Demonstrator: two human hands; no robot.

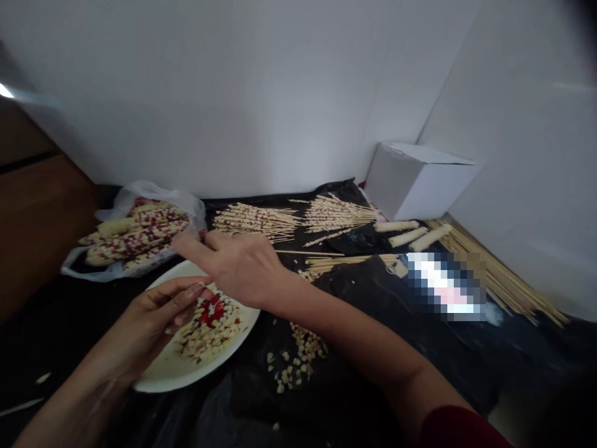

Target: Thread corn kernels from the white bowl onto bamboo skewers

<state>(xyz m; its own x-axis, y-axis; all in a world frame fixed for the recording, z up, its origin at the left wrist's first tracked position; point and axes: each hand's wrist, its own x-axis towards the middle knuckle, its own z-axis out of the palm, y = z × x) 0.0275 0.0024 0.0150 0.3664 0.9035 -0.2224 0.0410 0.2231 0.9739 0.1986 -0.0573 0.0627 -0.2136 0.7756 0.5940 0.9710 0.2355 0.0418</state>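
Observation:
Over a white plate with a red pattern and many loose corn kernels, my two hands are close together. My left hand pinches with thumb and forefinger near the plate's middle; whatever is between the fingertips is too small to name. Just above and to the right, my right hand is closed, its fingers curled and pointing left. What it holds, if anything, is hidden. A thin stick shows to the right of the right hand; I cannot tell whether it lies on the table.
Speckled corn cobs fill a plastic bag on the left. Skewers threaded with kernels form two bundles at the back. Bare cobs, a white box, bare sticks and spilled kernels lie rightward.

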